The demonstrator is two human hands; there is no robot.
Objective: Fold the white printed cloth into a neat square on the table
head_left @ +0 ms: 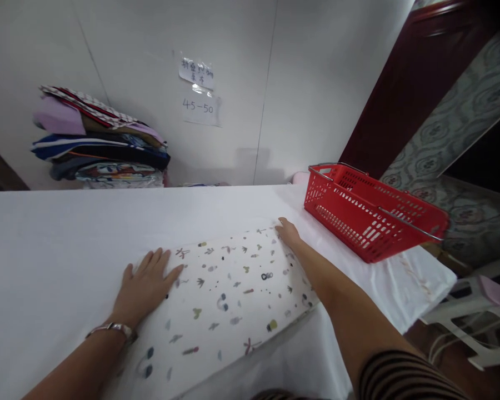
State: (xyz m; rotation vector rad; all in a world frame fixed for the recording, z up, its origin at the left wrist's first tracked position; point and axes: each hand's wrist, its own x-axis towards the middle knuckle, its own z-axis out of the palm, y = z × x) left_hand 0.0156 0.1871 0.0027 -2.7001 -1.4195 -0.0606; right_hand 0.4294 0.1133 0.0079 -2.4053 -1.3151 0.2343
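Note:
A folded white cloth with small printed pictures of pineapples, rainbows and leaves lies flat on the white-covered table in front of me. My left hand, a bracelet at its wrist, rests palm down on the cloth's left edge with fingers spread. At the far right corner of the cloth is my right hand, touching it with its thumb and fingertips apart. Part of that hand's fingers is hidden from this angle.
A red plastic basket with metal handles stands on the white tablecloth at the right. Folded fabrics are stacked at the back left against the wall. Paper notes hang on the wall. A white plastic stool stands at the lower right.

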